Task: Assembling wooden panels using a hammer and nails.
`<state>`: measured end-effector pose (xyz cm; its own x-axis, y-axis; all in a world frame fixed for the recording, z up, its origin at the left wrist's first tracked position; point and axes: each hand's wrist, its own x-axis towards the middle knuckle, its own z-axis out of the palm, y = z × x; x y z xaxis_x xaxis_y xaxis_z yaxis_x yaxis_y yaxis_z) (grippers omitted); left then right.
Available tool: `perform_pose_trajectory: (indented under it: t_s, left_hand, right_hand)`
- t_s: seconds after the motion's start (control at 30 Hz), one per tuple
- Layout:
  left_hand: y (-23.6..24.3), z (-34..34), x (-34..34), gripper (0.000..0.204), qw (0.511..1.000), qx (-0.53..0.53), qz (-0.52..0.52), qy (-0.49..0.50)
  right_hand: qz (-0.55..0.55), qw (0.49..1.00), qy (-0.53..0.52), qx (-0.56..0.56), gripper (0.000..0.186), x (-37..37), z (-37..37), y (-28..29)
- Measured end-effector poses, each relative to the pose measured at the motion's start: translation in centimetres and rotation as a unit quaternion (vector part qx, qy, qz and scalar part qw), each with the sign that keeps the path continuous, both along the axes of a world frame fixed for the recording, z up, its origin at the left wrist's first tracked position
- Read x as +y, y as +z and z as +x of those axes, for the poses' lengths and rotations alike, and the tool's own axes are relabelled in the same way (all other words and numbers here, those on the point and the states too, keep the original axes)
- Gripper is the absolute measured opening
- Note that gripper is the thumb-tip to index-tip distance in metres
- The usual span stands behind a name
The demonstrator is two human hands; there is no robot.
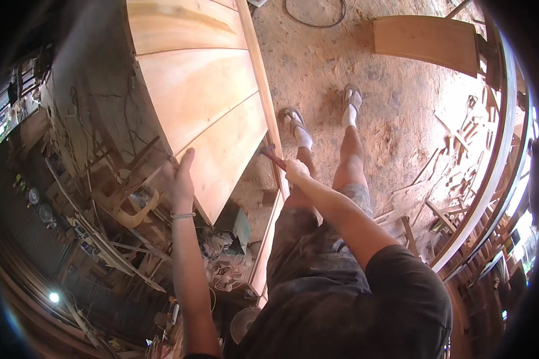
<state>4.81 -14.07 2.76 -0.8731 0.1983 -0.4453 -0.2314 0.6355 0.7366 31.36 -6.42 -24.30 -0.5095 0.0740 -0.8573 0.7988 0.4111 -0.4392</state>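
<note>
A large pale wooden panel (206, 78) made of several boards stretches away in front of me, a little to the left. My left hand (179, 179) holds its left edge near the close corner, the thumb pointing up along the board and the other fingers partly hidden. My right hand (294, 172) is wrapped round the handle of a hammer (275, 158). The hammer's head is by the panel's right edge, beside a long wooden rail (259, 54); whether it touches the wood I cannot tell.
My sandalled feet stand on a dusty floor (317, 66) right of the panel. A curved board (428, 43) lies at the far right, with wood offcuts (455, 131) scattered below it. Left of the panel are a chair-like wooden frame (135, 203) and scrap strips. A fan (245, 323) sits low beside me.
</note>
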Motion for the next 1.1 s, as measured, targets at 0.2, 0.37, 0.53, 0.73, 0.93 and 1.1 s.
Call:
perform_pose_trajectory:
  t_s: [0.2,0.37,0.53,0.73,0.93,1.1]
  left_hand:
    - [-0.3,-0.5,-0.4,0.040,0.998,-0.049,0.046,0.001]
    - [-1.2,-0.7,-0.8,0.034,0.999,0.009,0.042,-0.014]
    - [-1.5,-1.1,-1.5,0.032,1.000,-0.021,-0.002,-0.016]
    - [-1.7,-1.4,-1.3,0.030,0.999,0.020,-0.020,-0.025]
    - [-1.0,-1.4,-0.7,0.040,0.997,0.061,-0.026,-0.042]
    - [-1.2,-1.4,-0.7,0.036,0.995,0.087,-0.034,-0.037]
  right_hand:
    - [-0.165,0.969,0.164,-0.080,0.035,4.9,-2.7,-2.1]
    - [-0.034,0.998,-0.006,0.049,0.028,1.9,-0.2,0.2]
    - [-0.096,0.977,0.178,0.071,0.040,3.5,1.2,5.8]
    - [-0.200,0.970,0.039,0.132,0.058,9.4,-0.5,15.1]
    - [-0.169,0.965,0.107,0.167,0.057,7.8,0.1,24.2]
    - [-0.212,0.973,0.013,0.090,0.054,10.0,-1.4,27.0]
